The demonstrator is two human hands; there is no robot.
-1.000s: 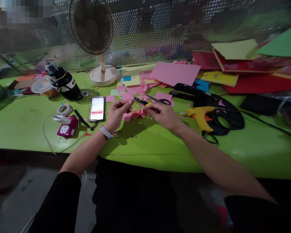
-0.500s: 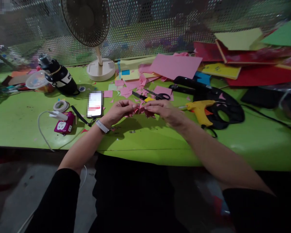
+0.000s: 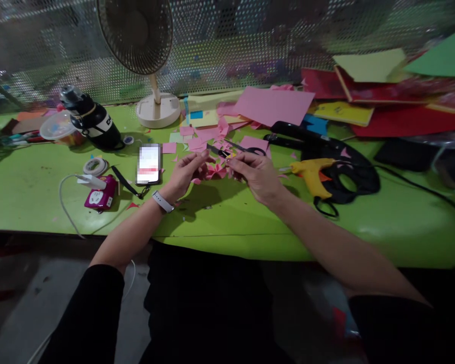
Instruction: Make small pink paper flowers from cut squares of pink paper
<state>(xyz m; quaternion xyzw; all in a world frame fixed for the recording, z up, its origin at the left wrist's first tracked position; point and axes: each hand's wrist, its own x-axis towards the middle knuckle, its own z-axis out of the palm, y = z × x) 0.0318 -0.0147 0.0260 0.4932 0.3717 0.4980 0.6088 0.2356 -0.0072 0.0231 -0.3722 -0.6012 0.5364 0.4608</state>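
A folded pink paper flower (image 3: 216, 171) lies on the green table between my two hands. My left hand (image 3: 185, 176) hovers just left of the flower, fingers loosely curled and slightly apart, and no object shows in it. My right hand (image 3: 256, 174) is at the flower's right side, thumb and fingers pinched together. Whatever is between those fingertips is too small to make out. Beyond the hands are a cutter knife (image 3: 219, 151) and black-handled scissors (image 3: 250, 149) among pink paper scraps (image 3: 197, 144). A yellow glue gun (image 3: 314, 174) lies right of my right hand.
A phone (image 3: 148, 164), a tape roll (image 3: 95, 166) and a purple power adapter (image 3: 100, 194) are at left. Behind them stand a black bottle (image 3: 94, 121) and a fan (image 3: 157, 111). Pink sheets (image 3: 275, 104) and a black stapler-like tool (image 3: 299, 135) lie at right.
My hands have moved apart from the pink paper they were both handling. The pink flower now shows on the table between them. My right hand's fingers have drawn into a pinch.
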